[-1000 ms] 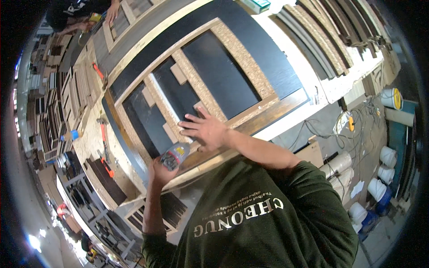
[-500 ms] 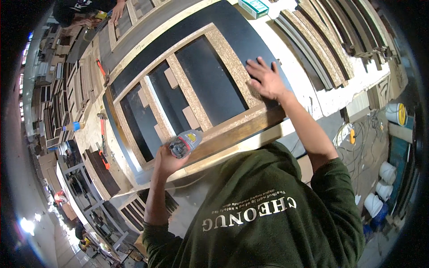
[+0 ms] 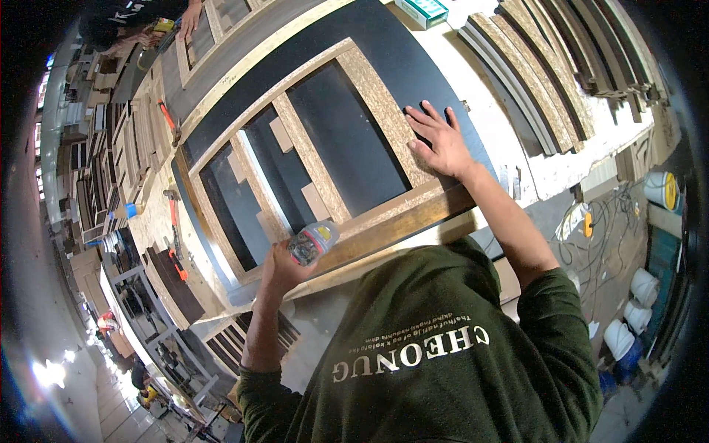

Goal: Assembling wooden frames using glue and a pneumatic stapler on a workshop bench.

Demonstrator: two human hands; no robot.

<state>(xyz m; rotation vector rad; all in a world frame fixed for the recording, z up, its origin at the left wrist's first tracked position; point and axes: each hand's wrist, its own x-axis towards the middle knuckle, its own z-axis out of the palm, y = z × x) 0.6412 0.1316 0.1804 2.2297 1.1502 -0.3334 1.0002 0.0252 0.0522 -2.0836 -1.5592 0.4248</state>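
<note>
A large dark panel [image 3: 347, 140] lies flat on the workbench with a chipboard frame [image 3: 384, 111] of rails and cross strips on it. My right hand [image 3: 439, 140] presses flat, fingers spread, on the frame's right rail near the panel's near right corner. My left hand [image 3: 284, 266] grips a small bottle [image 3: 314, 240] with a colourful label, held over the panel's near wooden edge. Small chipboard blocks [image 3: 316, 201] sit inside the frame openings.
Stacks of long dark strips [image 3: 546, 81] lie on the white bench at right. A green box [image 3: 421, 11] sits at the far edge. Red-handled tools [image 3: 173, 229] lie left of the panel. Another person [image 3: 140, 22] works at far left. Buckets [image 3: 639, 310] stand on the floor at right.
My right hand slid from the frame's middle out to the right rail near the panel's corner. My left hand with the bottle stayed near the panel's near edge.
</note>
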